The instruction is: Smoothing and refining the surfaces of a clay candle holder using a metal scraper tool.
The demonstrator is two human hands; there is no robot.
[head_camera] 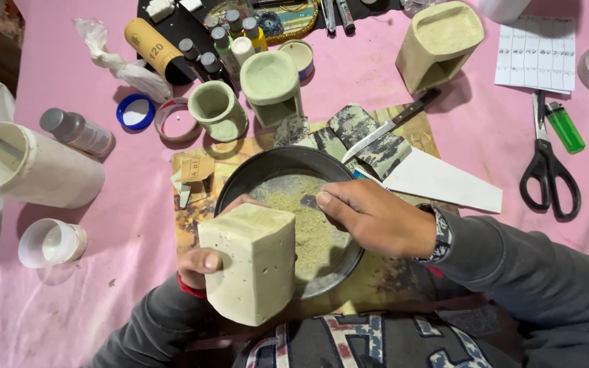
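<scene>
I see my left hand (199, 262) wrapped around a pale cast block (248, 262), lower centre of frame, thumb on the near face, fingers behind, tilted over a dark round pan (240, 180). Block looks like plaster or cement w/ pinholes: I judge it heavy, stiff, chalky rather than slick, and brittle at edges and corners, so best held across the flat sides, low, not by a corner. My right hand (369, 218), centre frame, is closed, pinching a small dark scrap (309, 201), prob. sandpaper, at the block's top edge. Pan holds greenish dust. Similar cast pieces (270, 85) sit upper centre, scissors (547, 170) and a green lighter (566, 128) at right on the pink table (69, 307).
</scene>
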